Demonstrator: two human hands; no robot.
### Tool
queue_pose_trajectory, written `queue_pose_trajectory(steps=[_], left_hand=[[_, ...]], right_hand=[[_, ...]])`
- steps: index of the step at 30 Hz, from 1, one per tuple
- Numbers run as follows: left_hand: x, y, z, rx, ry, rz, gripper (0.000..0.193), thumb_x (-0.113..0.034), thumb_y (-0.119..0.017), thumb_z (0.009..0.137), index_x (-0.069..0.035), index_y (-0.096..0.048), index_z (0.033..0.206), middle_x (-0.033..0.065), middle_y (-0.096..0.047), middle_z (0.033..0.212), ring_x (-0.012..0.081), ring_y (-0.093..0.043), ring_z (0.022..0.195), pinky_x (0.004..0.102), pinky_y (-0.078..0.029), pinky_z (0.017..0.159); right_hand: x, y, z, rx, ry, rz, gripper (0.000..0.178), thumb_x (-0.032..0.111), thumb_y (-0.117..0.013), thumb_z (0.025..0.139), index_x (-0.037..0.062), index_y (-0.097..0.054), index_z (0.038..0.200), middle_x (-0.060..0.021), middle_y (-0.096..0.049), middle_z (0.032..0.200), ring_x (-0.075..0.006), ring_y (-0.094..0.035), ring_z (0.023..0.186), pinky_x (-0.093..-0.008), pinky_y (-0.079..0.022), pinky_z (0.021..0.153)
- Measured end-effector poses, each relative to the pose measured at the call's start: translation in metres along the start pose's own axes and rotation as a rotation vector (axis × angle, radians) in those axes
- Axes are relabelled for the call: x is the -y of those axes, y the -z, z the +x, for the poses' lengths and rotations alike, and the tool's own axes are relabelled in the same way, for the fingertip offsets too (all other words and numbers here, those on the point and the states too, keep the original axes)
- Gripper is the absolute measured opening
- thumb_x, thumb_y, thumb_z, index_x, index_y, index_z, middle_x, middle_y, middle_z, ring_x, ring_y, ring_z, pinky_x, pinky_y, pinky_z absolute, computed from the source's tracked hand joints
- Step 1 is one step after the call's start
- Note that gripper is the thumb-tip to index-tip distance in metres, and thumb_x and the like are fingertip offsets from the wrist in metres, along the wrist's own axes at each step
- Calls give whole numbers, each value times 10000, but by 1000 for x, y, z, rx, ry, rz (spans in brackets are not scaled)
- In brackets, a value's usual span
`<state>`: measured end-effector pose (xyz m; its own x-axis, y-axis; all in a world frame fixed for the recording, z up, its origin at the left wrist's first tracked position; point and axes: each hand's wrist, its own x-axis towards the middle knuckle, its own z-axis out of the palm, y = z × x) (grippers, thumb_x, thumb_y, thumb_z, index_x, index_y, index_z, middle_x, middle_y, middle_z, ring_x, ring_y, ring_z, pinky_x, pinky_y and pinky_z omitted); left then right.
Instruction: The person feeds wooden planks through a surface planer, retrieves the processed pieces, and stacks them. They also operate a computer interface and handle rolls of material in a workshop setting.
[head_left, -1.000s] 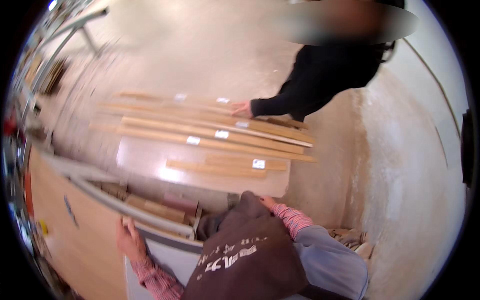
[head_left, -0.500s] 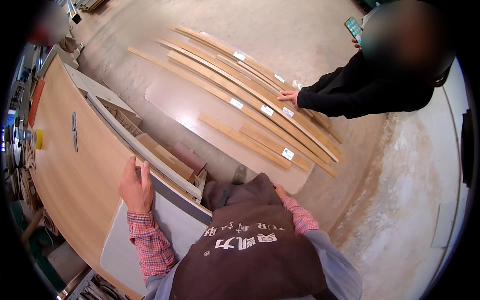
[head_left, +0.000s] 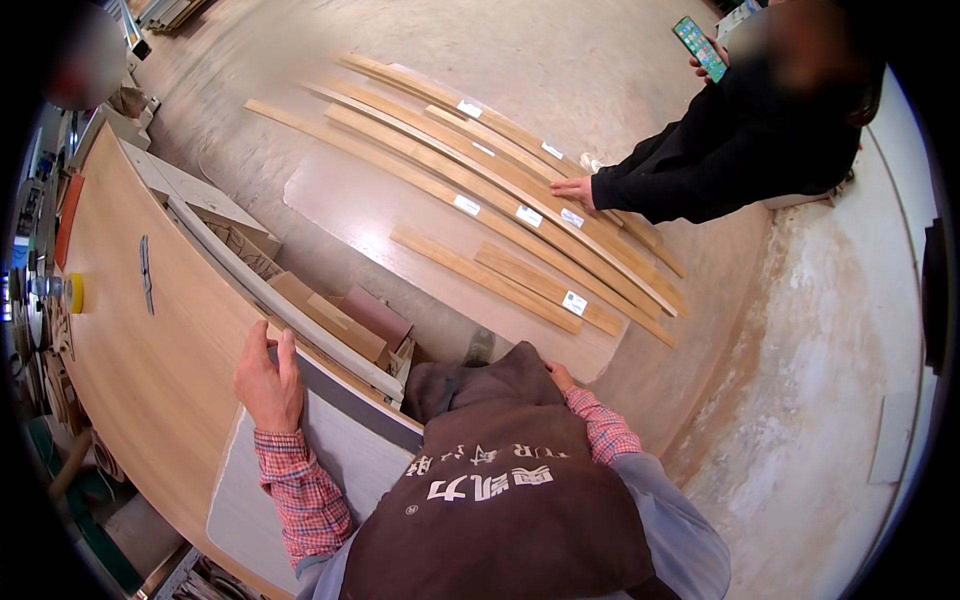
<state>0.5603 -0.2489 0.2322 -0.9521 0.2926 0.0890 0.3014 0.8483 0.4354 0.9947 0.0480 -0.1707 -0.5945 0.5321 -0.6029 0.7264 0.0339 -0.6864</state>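
Note:
My left hand [head_left: 268,385] rests at the edge of a wood-topped workbench [head_left: 165,340], beside a grey board [head_left: 300,465] lying on it. Its thumb and forefinger stand apart and nothing shows between them. My right hand [head_left: 560,376] is next to the front of my dark brown apron [head_left: 500,480], its fingers mostly hidden. Beyond it on the floor, several long wooden strips [head_left: 465,172] with white labels lie side by side on a pale panel [head_left: 330,195]. Two shorter strips [head_left: 490,280] lie nearest me.
At the right, another person's hand [head_left: 575,192] touches the strips while their other hand holds a phone [head_left: 700,50]. A dark thin tool [head_left: 146,275] and yellow tape roll [head_left: 75,293] are on the bench. An open cardboard box [head_left: 325,320] stands beneath the bench edge.
The other person has shifted slightly, and the phone has moved up and left in view. Their near hand stays on the strips. My hands have hardly moved.

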Motion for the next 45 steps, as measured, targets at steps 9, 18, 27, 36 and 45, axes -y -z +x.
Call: queue_pose_trajectory(steps=[9,18,27,36,45], left_hand=[[1,0,-1,-14,-13,-29,345,-254,-655,895,-20,-628,1148,152,-653,834,311,-645,759,388,-506,698],[1,1,0,-67,-54,-15,346,-215,-680,868,-17,-632,1147,163,-660,858,318,-654,773,400,-507,696],[7,0,-11,-5,12,26,336,-356,-626,885,-32,-623,977,192,-667,883,368,-656,857,476,-528,770],[-1,10,-20,66,21,19,339,-384,-561,928,-50,-619,936,180,-668,856,374,-658,840,483,-522,745],[5,-12,-17,-80,-20,-146,260,-303,-597,883,-48,-636,856,204,-661,821,409,-645,808,506,-513,730]], right_hand=[[19,5,-10,39,-31,27,331,291,-594,911,-15,-629,1033,-206,-663,928,-246,-614,824,-370,-482,761],[11,10,-15,135,-70,159,295,257,-596,940,-1,-659,1066,-81,-684,873,-135,-600,822,-312,-488,731],[206,149,220,477,424,-604,224,200,-573,954,35,-648,1087,-58,-645,839,-142,-607,805,-284,-491,706],[251,250,352,924,174,-109,167,143,-502,975,92,-627,1072,-22,-566,770,-153,-609,810,-252,-496,687],[172,145,126,383,438,-836,251,305,-533,948,130,-695,1029,-142,-702,971,-283,-681,958,-387,-557,782]])
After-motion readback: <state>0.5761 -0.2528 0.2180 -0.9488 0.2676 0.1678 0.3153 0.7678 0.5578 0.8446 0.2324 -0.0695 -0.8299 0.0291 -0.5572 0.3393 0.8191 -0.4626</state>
